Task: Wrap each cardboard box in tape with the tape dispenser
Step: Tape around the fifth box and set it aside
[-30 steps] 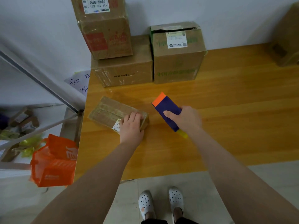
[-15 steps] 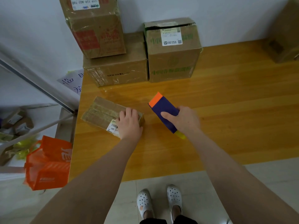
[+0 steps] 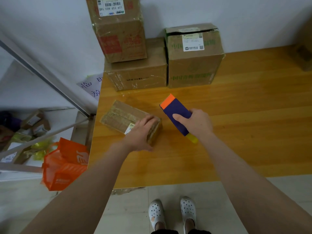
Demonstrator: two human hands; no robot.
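A small flat cardboard box with a white label lies near the left edge of the wooden table. My left hand grips its near right end, fingers over the top. Just right of the box, my right hand holds the tape dispenser around its purple body. The dispenser's orange toothed end points away from me and its yellow end sticks out below my hand. It hovers low over the table, a short gap from the box.
Three bigger cardboard boxes stand at the back against the wall: a wide one, one stacked on it, and one with green print. Another box sits far right. An orange bag lies on the floor left.
My left hand has turned from lying flat on the box top to clasping its near end. The dispenser stays in my right hand in about the same place. The camera view shifted.
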